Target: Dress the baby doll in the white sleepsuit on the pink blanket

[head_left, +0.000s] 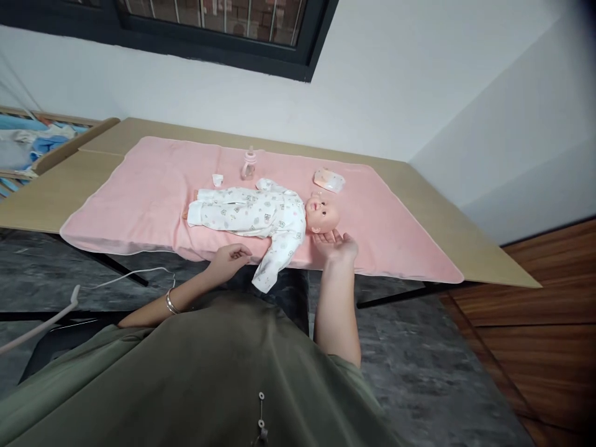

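A baby doll (251,211) in white printed pyjamas lies on its back on a pink blanket (153,192), its bald head (322,214) toward the right. My right hand (335,246) is open, palm up, at the near side of the head, with its fingertips close against or just under it; the exact contact is hard to tell. One pyjama sleeve (270,267) hangs over the table's near edge. Left of that sleeve, my left hand (229,261) rests at the blanket's edge, fingers loosely curled and nothing visible in them.
Behind the doll stands a baby bottle (249,164) with a pink collar, beside a small white item (217,180). A clear soft pack (329,179) lies beyond the head. The wooden table (447,205) meets a white wall. A crib (41,149) is at left.
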Available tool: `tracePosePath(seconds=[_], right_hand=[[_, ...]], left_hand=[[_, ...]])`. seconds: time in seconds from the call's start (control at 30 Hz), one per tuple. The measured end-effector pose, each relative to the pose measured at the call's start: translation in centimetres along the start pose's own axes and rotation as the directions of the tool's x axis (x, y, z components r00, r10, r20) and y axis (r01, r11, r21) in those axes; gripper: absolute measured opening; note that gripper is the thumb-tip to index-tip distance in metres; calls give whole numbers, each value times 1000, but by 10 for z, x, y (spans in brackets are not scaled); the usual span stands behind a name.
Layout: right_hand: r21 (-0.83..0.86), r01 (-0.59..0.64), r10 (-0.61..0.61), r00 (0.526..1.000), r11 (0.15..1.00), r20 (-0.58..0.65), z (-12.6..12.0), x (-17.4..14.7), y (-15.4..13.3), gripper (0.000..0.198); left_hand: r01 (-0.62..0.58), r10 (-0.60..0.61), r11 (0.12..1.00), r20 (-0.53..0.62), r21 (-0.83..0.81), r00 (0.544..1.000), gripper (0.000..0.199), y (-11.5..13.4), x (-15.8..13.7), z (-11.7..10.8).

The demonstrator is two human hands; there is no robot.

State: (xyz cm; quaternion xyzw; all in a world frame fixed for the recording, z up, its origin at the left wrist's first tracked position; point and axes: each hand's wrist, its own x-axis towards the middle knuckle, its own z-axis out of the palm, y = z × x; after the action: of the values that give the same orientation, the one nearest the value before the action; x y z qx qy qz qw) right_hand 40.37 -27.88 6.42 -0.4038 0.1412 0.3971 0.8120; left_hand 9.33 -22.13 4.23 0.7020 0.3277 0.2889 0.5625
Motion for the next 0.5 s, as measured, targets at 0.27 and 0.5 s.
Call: tracePosePath(seconds=[0.27,0.5], right_hand=[[-46,244,-207,894,969,397,-36,-106,27,24],[-355,478,127,444,803,887,-89,-182,41,17]], left_hand=[[280,-273,955,83,-101,959,23,-54,-5,40],[457,-315,815,390,-357,866,43,-45,11,65]])
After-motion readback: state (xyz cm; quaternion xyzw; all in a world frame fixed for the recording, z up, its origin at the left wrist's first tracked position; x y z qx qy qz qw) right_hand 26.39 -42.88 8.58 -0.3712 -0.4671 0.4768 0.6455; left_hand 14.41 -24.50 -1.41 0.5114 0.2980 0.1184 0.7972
